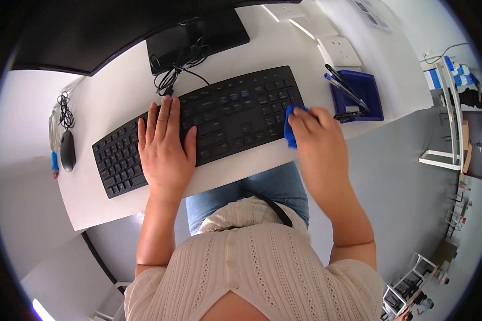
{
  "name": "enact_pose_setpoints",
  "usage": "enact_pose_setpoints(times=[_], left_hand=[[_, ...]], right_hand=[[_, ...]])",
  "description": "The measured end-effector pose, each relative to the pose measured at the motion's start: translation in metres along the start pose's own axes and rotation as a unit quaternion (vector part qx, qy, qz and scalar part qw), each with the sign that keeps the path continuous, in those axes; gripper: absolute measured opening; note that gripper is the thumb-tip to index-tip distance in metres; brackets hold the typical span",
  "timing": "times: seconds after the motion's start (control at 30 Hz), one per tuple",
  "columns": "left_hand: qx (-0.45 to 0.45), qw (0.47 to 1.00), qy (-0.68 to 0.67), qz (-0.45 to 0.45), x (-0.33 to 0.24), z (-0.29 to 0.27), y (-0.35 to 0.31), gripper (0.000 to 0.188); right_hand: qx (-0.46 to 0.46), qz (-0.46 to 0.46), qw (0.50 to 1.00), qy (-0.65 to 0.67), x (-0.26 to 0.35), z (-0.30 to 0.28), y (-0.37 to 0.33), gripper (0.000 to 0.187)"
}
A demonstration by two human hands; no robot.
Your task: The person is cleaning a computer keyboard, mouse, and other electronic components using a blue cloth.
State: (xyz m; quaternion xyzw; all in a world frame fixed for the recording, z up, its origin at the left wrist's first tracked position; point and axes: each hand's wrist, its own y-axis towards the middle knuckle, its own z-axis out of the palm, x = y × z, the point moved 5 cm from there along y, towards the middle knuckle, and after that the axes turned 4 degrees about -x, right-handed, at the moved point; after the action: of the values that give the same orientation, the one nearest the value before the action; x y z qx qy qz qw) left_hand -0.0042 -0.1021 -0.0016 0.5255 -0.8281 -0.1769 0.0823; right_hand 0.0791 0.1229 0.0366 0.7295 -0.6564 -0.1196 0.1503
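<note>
A black keyboard lies at a slant across the white desk, its cable bunched behind it. My left hand rests flat on its left-middle keys, fingers stretched toward the back edge and thumb apart. At the keyboard's right end, my right hand grips a blue cloth, pressed against the edge by the number keys. Most of the cloth is hidden under the fingers.
Right of the keyboard stands a blue tray with pens. White socket plates lie behind it. A monitor stand and coiled black cable are at the back. A black mouse sits at the desk's left edge.
</note>
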Motion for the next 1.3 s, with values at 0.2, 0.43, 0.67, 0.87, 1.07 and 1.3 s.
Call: enact_pose_setpoints(times=[0.2, 0.43, 0.67, 0.87, 1.07, 1.3], left_hand=[[-0.006, 1.000, -0.007, 0.000, 0.000, 0.001, 0.000, 0.049], [-0.017, 1.000, -0.012, 0.000, 0.001, 0.002, 0.001, 0.050], [-0.021, 1.000, -0.013, -0.007, 0.001, 0.001, -0.001, 0.050], [-0.015, 1.000, -0.004, -0.005, 0.001, 0.001, -0.001, 0.049], [-0.024, 1.000, -0.001, -0.011, 0.003, 0.003, -0.002, 0.049], [-0.039, 0.999, -0.019, -0.010, 0.000, 0.004, -0.001, 0.050]], right_hand=[[0.098, 0.039, 0.994, 0.032, 0.003, -0.025, -0.031, 0.026], [-0.079, -0.016, 0.993, 0.086, -0.009, -0.019, 0.062, 0.029], [-0.049, -0.020, 0.998, 0.021, 0.002, 0.033, 0.048, 0.023], [-0.004, 0.024, 0.999, 0.034, 0.020, -0.009, -0.030, 0.025], [0.014, 0.035, 0.991, 0.132, 0.010, -0.035, 0.008, 0.031], [-0.081, 0.019, 0.985, 0.149, -0.007, 0.049, 0.091, 0.032]])
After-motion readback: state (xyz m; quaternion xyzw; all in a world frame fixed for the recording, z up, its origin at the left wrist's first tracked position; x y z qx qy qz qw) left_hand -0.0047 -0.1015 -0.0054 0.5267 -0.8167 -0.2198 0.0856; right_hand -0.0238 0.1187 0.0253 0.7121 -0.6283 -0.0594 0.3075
